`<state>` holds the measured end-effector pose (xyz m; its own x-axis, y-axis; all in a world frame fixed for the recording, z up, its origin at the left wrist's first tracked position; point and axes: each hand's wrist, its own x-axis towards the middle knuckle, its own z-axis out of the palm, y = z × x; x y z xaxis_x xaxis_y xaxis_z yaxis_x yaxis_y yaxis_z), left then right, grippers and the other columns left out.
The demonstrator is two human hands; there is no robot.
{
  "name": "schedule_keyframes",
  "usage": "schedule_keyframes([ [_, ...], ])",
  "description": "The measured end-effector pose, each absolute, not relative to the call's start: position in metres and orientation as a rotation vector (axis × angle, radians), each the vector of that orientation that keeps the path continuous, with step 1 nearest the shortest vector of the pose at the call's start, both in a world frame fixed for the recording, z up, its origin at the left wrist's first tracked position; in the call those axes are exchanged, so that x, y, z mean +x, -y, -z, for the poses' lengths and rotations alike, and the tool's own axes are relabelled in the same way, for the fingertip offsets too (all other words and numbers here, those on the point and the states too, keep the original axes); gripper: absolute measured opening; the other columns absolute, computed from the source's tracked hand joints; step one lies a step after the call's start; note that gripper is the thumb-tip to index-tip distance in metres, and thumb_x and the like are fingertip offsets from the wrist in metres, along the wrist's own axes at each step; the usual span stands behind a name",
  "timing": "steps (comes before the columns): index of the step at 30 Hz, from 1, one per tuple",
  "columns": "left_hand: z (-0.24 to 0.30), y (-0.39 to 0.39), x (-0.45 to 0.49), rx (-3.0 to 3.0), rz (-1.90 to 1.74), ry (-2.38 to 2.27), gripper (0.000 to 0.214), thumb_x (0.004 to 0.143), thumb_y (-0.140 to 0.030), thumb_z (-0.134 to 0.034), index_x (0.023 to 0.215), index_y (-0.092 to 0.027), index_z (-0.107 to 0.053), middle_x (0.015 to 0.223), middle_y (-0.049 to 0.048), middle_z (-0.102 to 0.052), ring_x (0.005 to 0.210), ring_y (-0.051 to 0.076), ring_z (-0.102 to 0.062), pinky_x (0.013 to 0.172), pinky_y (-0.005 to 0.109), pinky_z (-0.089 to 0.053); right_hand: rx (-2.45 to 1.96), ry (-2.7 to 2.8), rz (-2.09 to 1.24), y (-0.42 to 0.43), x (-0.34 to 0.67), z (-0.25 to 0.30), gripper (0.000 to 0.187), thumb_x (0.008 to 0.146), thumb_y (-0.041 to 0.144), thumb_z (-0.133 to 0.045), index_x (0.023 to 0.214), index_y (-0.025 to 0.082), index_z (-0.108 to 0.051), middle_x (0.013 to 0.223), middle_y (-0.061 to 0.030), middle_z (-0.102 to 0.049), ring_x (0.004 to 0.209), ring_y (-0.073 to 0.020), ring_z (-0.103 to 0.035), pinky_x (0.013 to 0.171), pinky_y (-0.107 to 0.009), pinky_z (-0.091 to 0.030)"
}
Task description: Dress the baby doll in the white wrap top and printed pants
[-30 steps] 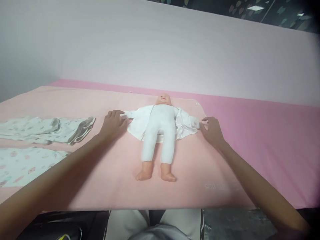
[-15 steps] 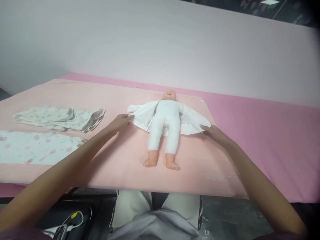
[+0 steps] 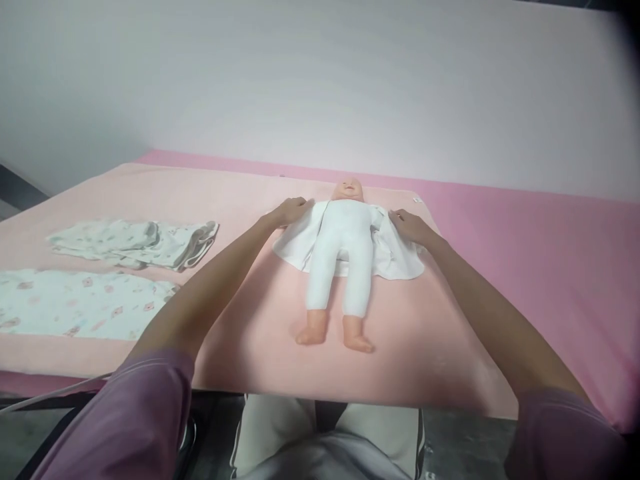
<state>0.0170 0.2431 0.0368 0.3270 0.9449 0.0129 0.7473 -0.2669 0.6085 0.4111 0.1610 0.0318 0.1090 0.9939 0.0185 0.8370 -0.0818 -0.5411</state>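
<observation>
A baby doll in a white bodysuit lies on its back on a pale pink mat, head away from me. Under it an open white garment is spread to both sides. My left hand rests on the garment's left edge near the doll's shoulder, fingers curled over the cloth. Over at the doll's other shoulder, my right hand grips the garment's right edge the same way.
Two patterned baby garments lie at the left of the mat: a folded one and a flat one nearer me. A darker pink surface extends to the right. A pale wall stands behind. My lap shows below the mat's front edge.
Both hands have moved inward and away from me, from the garment's outer sleeve ends to its edges beside the doll's shoulders. The spread sleeves are drawn in closer to the doll.
</observation>
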Motion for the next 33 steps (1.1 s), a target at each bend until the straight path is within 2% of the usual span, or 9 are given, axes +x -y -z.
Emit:
schedule_keyframes([
  [3,-0.046,-0.275,0.026,2.044,-0.288,-1.373,0.073,0.09,-0.084,-0.048,0.114,-0.021,-0.077,0.117,0.0144,-0.082,0.113,0.037,-0.072,0.091,0.041,-0.051,-1.984,1.737,-0.867,-0.195,0.407,-0.039,0.067,0.1,0.082,-0.047,0.117,0.023,-0.074,0.142,-0.0144,-0.073,0.128,-0.0417,-0.066,0.106,-0.05,-0.051],
  [5,-0.049,-0.29,0.027,2.079,-0.233,-1.309,0.073,0.088,-0.083,-0.051,0.116,-0.022,-0.078,0.119,0.0133,-0.082,0.114,0.037,-0.072,0.093,0.041,-0.051,-1.852,1.74,-1.036,-0.207,0.409,-0.041,0.062,0.095,0.083,-0.057,0.112,0.026,-0.075,0.131,-0.0098,-0.078,0.118,-0.0369,-0.07,0.1,-0.045,-0.055],
  [8,-0.048,-0.304,0.028,2.074,-0.227,-1.241,0.07,0.087,-0.081,-0.054,0.116,-0.022,-0.078,0.124,0.0132,-0.08,0.113,0.036,-0.072,0.093,0.041,-0.054,-1.68,1.711,-1.108,-0.217,0.411,-0.04,0.049,0.091,0.074,-0.072,0.104,0.027,-0.072,0.116,-0.0061,-0.078,0.097,-0.0266,-0.069,0.084,-0.036,-0.056],
  [11,-0.042,-0.316,0.031,2.014,-0.235,-1.139,0.064,0.088,-0.077,-0.056,0.115,-0.023,-0.076,0.129,0.0107,-0.078,0.113,0.033,-0.072,0.094,0.04,-0.055,-1.617,1.7,-1.113,-0.226,0.405,-0.038,0.045,0.093,0.07,-0.073,0.095,0.025,-0.068,0.104,-0.004,-0.073,0.086,-0.0205,-0.064,0.074,-0.031,-0.051],
  [18,-0.024,-0.331,0.054,1.952,-0.312,-1.077,0.051,0.087,-0.066,-0.063,0.117,-0.026,-0.075,0.126,0.0072,-0.077,0.111,0.028,-0.072,0.095,0.037,-0.056,-1.714,1.718,-1.106,-0.253,0.378,-0.029,0.038,0.091,0.059,-0.076,0.098,0.022,-0.07,0.112,-0.0071,-0.076,0.098,-0.025,-0.067,0.084,-0.033,-0.051],
  [23,-0.024,-0.333,0.035,2.089,-0.278,-1.173,0.059,0.093,-0.071,-0.052,0.127,-0.028,-0.075,0.146,0.0073,-0.071,0.13,0.032,-0.066,0.111,0.04,-0.049,-1.863,1.794,-0.836,-0.236,0.395,-0.029,0.055,0.104,0.072,-0.045,0.099,0.023,-0.069,0.123,-0.0118,-0.077,0.112,-0.0321,-0.067,0.098,-0.04,-0.048],
  [26,-0.026,-0.327,-0.009,2.069,-0.187,-1.305,0.061,0.089,-0.076,-0.051,0.113,-0.028,-0.08,0.13,0.0083,-0.078,0.124,0.035,-0.067,0.112,0.044,-0.048,-2.002,1.89,-0.685,-0.195,0.438,-0.029,0.064,0.104,0.08,-0.035,0.092,0.025,-0.066,0.114,-0.0103,-0.077,0.101,-0.0321,-0.067,0.093,-0.044,-0.05],
  [30,-0.026,-0.313,-0.062,2.03,-0.188,-1.415,0.049,0.074,-0.074,-0.063,0.082,-0.028,-0.076,0.093,0.0087,-0.078,0.097,0.035,-0.072,0.092,0.045,-0.054,-2.018,2.042,-0.653,-0.146,0.495,-0.02,0.061,0.095,0.086,-0.048,0.087,0.027,-0.061,0.1,-0.0074,-0.074,0.085,-0.029,-0.064,0.078,-0.042,-0.051],
  [33,-0.026,-0.309,-0.073,2.03,-0.217,-1.432,0.051,0.07,-0.076,-0.064,0.082,-0.027,-0.072,0.087,0.008,-0.076,0.086,0.032,-0.071,0.08,0.041,-0.052,-1.956,1.954,-0.665,-0.142,0.519,-0.013,0.058,0.096,0.083,-0.051,0.092,0.027,-0.063,0.096,-0.0063,-0.073,0.084,-0.0276,-0.065,0.074,-0.04,-0.05],
])
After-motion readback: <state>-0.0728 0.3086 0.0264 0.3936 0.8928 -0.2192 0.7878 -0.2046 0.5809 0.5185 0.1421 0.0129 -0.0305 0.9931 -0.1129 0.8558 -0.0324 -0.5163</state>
